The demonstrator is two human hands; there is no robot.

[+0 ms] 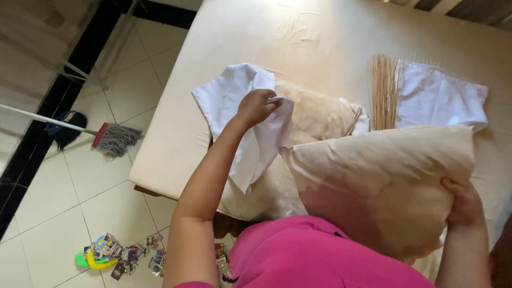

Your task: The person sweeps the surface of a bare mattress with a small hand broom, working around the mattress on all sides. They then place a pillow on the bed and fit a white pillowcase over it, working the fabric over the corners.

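White pillowcase (250, 114) pinched in left hand (256, 106), lifted clear of bed (320, 37). Bare pillow (384, 181) clamped against body by right hand (464, 205), kept upright for covering.

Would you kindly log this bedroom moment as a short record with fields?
Left hand: left hand grips a white pillowcase, lifted over a bare pillow.
Right hand: right hand holds a cream pillow upright against the body.
Bed: mattress carries a stick broom and folded white cloth.
Floor: mop; scattered cards and toy.
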